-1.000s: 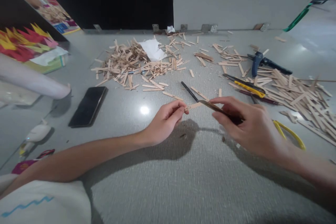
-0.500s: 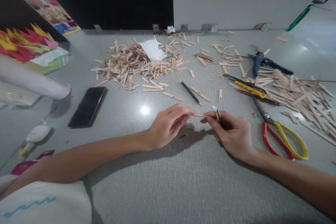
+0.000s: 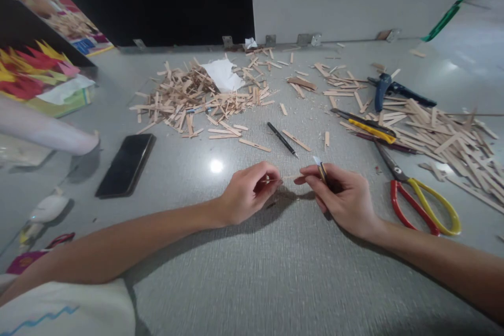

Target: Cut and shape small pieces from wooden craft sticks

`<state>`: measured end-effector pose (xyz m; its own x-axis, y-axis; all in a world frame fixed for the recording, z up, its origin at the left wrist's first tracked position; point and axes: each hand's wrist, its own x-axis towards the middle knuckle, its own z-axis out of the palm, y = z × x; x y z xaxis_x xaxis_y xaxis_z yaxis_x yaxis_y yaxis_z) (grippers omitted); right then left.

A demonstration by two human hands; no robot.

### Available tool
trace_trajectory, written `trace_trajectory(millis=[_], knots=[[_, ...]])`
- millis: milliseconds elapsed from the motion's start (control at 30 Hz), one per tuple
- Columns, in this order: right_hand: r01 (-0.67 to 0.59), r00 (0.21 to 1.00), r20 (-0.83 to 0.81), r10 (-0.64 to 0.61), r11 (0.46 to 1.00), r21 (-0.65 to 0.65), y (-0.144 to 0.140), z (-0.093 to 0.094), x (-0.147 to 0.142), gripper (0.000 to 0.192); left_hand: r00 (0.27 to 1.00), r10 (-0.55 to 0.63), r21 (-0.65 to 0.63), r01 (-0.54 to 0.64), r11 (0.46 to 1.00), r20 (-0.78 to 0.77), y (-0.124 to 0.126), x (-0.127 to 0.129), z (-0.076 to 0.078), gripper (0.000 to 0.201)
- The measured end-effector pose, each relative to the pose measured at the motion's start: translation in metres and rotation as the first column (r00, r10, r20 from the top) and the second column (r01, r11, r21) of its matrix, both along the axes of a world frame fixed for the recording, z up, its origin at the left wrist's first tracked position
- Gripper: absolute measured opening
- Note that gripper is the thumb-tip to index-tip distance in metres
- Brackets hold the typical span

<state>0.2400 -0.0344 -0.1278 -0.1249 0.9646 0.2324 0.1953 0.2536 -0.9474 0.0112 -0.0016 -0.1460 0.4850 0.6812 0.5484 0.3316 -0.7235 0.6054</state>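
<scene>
While pinched by left hand [image 3: 249, 195], right hand [image 3: 342, 195], stick [image 3: 290, 177] horizontal

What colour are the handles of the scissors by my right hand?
The scissors have one red handle and one yellow, clearest in the head view.

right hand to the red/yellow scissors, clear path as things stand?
Probably yes. The scissors lie on bare table just right of the right hand, nothing between them. But that hand already holds a small knife and pinches a stick.
</scene>
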Motion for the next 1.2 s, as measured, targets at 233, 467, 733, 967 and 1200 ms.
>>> trace_trajectory(millis=[233,467,733,967,1200], knots=[[0.01,1.0,0.015,-0.011,1.0,0.02,0.0019,-0.0018,0.0001,0.011,0.999,-0.043,0.038,0.043,0.998,-0.002,-0.0008,-0.0015,-0.0006,0.011],[0.01,0.999,0.043,-0.011,1.0,0.026,0.0015,-0.0002,0.0012,0.013,0.998,-0.057,0.078,0.056,0.995,0.001,-0.0001,0.0006,0.0014,0.01],[0.02,0.996,0.083,-0.022,0.999,0.027,0.0006,0.0015,0.0007,0.014,0.999,-0.033,0.085,0.032,0.996,0.014,-0.0015,-0.0003,0.0012,0.013],[-0.035,0.971,0.239,0.003,0.991,0.133,0.0,-0.0021,0.0051,0.019,1.0,0.002,0.023,-0.002,1.0,-0.011,-0.0013,-0.0004,0.0052,0.026],[-0.018,0.963,0.267,-0.024,0.988,0.155,-0.0005,-0.002,0.0052,0.019,0.999,-0.026,-0.007,0.025,1.0,-0.031,0.0011,-0.0017,0.0077,0.023]])
